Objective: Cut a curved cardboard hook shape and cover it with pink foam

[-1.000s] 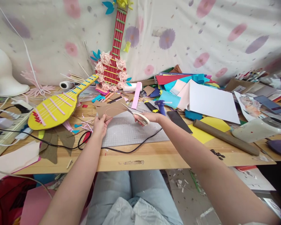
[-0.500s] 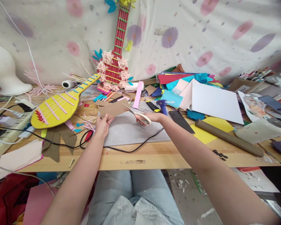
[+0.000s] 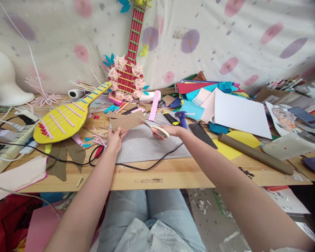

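The brown card (image 3: 126, 123) hangs just above the grey cutting mat (image 3: 147, 145), a faint curved line drawn on its face. To its left lies a yellow paper guitar (image 3: 64, 120) on the wooden table (image 3: 173, 175). The left hand (image 3: 114, 140) pinches the card's near left corner, thumb on top. The card's long axis runs left to right, so its right edge meets the scissors (image 3: 152, 127). The right hand (image 3: 170, 131) is closed around the pale handles, blades angled far-left into the card's edge. Farther right sits a white sheet (image 3: 241, 113).
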Action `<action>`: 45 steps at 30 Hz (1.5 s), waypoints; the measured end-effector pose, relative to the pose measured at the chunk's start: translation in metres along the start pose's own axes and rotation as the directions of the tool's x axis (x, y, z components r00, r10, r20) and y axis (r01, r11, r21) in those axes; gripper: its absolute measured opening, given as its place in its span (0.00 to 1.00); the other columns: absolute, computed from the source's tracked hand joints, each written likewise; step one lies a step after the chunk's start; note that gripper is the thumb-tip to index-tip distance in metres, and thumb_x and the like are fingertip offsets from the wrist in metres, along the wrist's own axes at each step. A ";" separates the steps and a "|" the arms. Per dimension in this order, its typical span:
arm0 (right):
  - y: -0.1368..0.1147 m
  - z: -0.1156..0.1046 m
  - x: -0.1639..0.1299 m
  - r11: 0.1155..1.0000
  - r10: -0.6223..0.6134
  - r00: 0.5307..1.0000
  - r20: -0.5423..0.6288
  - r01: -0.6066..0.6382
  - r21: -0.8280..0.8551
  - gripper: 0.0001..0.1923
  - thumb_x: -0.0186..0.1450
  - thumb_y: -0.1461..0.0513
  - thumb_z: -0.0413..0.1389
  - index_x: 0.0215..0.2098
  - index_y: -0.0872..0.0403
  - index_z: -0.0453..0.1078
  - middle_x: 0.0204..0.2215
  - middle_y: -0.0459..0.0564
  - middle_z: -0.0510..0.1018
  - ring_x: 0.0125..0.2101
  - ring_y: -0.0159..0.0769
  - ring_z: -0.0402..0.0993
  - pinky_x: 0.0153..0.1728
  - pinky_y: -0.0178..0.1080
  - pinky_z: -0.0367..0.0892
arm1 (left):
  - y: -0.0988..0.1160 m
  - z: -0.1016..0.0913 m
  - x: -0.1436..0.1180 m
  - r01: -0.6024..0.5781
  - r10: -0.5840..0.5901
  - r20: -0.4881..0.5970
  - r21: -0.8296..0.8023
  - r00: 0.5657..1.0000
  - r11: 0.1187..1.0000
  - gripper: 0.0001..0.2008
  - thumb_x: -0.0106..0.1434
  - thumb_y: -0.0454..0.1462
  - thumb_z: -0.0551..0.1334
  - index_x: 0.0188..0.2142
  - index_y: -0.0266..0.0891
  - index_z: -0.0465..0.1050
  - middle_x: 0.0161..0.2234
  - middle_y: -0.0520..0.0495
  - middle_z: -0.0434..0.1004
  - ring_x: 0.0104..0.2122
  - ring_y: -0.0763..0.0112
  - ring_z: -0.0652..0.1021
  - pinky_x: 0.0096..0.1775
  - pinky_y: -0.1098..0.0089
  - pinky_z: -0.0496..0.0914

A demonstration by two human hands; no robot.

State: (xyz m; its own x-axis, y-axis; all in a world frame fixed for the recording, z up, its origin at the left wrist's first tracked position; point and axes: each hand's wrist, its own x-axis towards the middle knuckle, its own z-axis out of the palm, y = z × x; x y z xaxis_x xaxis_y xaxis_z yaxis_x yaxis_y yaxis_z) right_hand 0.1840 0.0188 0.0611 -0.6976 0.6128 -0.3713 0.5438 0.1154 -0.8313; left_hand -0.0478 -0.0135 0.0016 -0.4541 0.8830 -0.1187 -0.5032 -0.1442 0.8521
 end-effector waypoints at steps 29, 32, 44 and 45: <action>0.023 -0.003 0.004 0.970 -0.003 1.000 0.004 0.002 0.242 0.25 0.49 0.45 0.59 0.28 0.56 0.59 0.20 0.40 0.61 0.16 0.19 0.53 0.14 0.27 0.49 | 0.000 0.000 -0.001 0.030 -0.031 0.022 0.030 0.999 0.999 0.06 0.56 0.27 0.55 0.32 0.37 0.65 0.33 0.50 0.74 0.31 0.76 0.76 0.42 0.58 0.72; 0.021 -0.003 0.002 0.970 0.002 1.000 -0.007 -0.001 0.241 0.24 0.49 0.46 0.58 0.28 0.57 0.59 0.20 0.40 0.61 0.16 0.19 0.54 0.14 0.27 0.50 | 0.000 0.000 -0.001 0.027 -0.027 0.018 0.031 0.999 0.999 0.06 0.56 0.26 0.55 0.32 0.37 0.65 0.34 0.49 0.74 0.31 0.76 0.76 0.43 0.56 0.71; 0.026 -0.006 0.006 0.976 0.021 0.999 -0.037 -0.013 0.216 0.23 0.50 0.47 0.58 0.27 0.57 0.61 0.20 0.41 0.60 0.17 0.19 0.55 0.14 0.27 0.51 | -0.003 -0.002 0.002 0.031 -0.032 0.036 0.029 0.999 0.999 0.05 0.57 0.27 0.56 0.32 0.36 0.64 0.33 0.49 0.74 0.31 0.76 0.76 0.42 0.58 0.72; 0.026 -0.005 0.006 0.977 0.024 0.999 -0.039 -0.015 0.213 0.23 0.50 0.47 0.58 0.27 0.57 0.61 0.20 0.40 0.60 0.17 0.19 0.55 0.14 0.27 0.51 | -0.003 -0.002 0.002 0.032 -0.033 0.038 0.026 0.999 0.999 0.05 0.56 0.27 0.56 0.32 0.36 0.64 0.33 0.49 0.74 0.31 0.76 0.76 0.42 0.58 0.72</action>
State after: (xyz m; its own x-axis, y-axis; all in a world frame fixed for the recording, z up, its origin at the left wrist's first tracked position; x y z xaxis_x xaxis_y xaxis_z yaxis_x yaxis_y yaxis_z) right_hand 0.1966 0.0296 0.0398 -0.6658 0.6453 -0.3744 0.4419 -0.0632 -0.8948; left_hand -0.0491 -0.0127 -0.0021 -0.4096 0.9034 -0.1271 -0.4983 -0.1048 0.8606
